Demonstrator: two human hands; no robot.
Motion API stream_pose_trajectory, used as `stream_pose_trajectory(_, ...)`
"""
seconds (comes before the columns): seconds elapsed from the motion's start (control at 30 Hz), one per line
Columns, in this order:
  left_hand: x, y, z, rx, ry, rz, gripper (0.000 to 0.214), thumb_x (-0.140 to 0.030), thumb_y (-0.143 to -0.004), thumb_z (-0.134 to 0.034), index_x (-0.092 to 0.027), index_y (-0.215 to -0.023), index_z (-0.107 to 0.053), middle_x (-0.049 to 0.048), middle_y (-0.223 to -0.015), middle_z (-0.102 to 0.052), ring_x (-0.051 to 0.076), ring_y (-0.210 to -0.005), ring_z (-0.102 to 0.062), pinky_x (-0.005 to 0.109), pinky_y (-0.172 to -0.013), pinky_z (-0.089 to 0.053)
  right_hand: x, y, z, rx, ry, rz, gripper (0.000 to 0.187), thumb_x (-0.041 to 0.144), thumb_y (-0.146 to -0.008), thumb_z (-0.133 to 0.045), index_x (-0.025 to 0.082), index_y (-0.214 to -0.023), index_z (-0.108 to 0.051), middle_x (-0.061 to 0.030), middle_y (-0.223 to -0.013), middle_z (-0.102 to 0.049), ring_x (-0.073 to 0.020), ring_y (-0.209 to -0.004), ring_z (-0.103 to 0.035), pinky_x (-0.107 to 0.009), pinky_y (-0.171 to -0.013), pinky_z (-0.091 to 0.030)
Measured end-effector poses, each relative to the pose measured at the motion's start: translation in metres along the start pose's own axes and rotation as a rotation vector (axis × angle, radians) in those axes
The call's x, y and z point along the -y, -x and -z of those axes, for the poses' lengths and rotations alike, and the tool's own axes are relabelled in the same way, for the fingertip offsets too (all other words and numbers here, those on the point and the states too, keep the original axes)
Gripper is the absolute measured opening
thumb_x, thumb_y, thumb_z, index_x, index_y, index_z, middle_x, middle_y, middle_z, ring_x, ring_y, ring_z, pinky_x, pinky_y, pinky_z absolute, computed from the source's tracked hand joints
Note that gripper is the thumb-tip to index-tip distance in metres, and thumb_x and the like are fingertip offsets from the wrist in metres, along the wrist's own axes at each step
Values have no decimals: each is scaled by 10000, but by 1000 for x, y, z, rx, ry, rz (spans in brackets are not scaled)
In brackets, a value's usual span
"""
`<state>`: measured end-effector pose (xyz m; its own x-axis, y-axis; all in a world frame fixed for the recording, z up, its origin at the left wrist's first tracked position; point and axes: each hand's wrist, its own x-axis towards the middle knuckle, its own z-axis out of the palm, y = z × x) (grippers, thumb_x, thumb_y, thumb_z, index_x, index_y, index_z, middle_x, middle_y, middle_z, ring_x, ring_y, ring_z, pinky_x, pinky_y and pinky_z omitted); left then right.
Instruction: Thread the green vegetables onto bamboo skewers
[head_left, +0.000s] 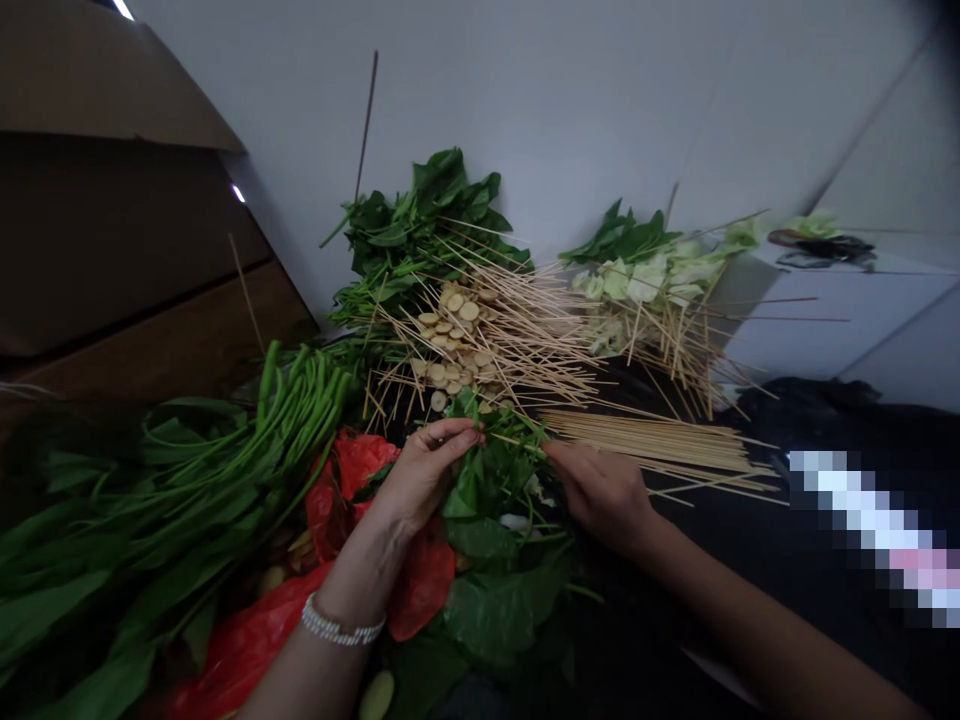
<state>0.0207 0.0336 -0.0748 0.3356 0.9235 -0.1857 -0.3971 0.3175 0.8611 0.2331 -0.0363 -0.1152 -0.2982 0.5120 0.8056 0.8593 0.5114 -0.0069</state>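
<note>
My left hand pinches green leaves, its fingertips pressed together at the top of the bunch. My right hand is closed just to the right, holding a thin bamboo skewer that runs into the same leaves. More loose leaves lie below my hands on a red plastic bag. A bundle of bare skewers lies to the right of my right hand.
Skewers of pale round slices lie behind my hands, with leafy greens at the wall. Skewered light green vegetables are at the back right. Long green stems fill the left. A cardboard box stands at the far left.
</note>
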Motion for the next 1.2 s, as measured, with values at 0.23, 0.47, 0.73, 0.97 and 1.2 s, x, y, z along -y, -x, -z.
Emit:
stream_pose_trajectory(0.23,2,0,1,27,-50,-13,302,-243,-529,-904,-141,-778,-768,28,-707,-746,106,-643,-668,185,-659,-520,1,-1,1,4,38,19,232,71,-881,-494,129,-1037,-655,-17,-666,-655,-115,-552,-566,-266,-519,-353)
stream_pose_trajectory(0.47,2,2,-1,15,-72,13,296,-237,-509,-908,-156,-754,-762,23,-697,-748,114,-628,-669,203,-640,-513,2,1,0,41,60,4,278,78,-876,-469,157,-1069,-654,-15,-695,-665,-112,-571,-559,-259,-537,-368)
stream_pose_trajectory(0.73,3,2,0,-4,-98,-3,301,-244,-488,-915,-167,-737,-764,16,-699,-746,110,-621,-665,203,-635,-514,2,0,0,46,58,6,276,73,-882,-453,152,-1043,-662,-14,-664,-644,-113,-571,-552,-244,-548,-376)
stream_pose_trajectory(0.97,5,0,5,-39,-274,-80,274,-283,-545,-890,-174,-767,-775,14,-701,-742,116,-614,-649,214,-625,-499,3,1,-1,54,46,5,275,60,-868,-477,143,-1056,-659,-25,-710,-669,-108,-597,-577,-234,-568,-392)
stream_pose_trajectory(1.2,4,2,2,-43,-350,-94,286,-319,-531,-890,-185,-754,-774,18,-702,-741,119,-602,-637,216,-602,-487,4,4,-3,55,6,4,270,57,-865,-485,121,-1058,-663,-23,-703,-654,-116,-586,-584,-253,-547,-393)
